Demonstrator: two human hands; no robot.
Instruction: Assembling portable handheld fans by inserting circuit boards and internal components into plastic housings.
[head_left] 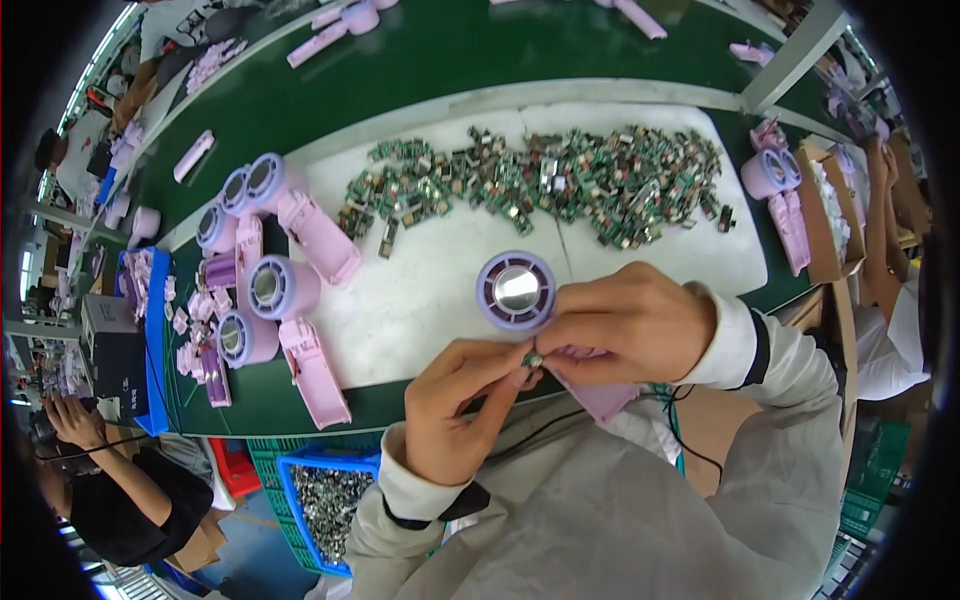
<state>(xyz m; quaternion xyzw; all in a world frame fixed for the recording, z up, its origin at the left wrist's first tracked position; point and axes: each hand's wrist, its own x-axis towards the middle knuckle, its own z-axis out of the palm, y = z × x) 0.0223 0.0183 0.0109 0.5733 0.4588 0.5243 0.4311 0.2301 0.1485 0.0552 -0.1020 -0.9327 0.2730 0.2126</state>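
Observation:
Close to my body at the work surface's near edge, my left hand [452, 408] is closed, its thumb and fingertips pinching a small green circuit board [534, 361]. Wrapped round a handheld fan is my right hand [635, 322], its fingertips meeting those of the left at the board. The fan's round purple head [515, 290] with a shiny disc in its middle faces up, and its pink handle [605, 402] shows below the right hand. Fingers hide the joint between head and handle, so whether the board touches the handle is unclear.
Beyond my hands a large pile of small circuit boards [560, 185] covers part of a white board [420, 310]. Several fan housings [270, 285] lie at the left, more [785, 205] at the right. A blue crate [330, 510] of small parts stands lower left. Other people work on both sides.

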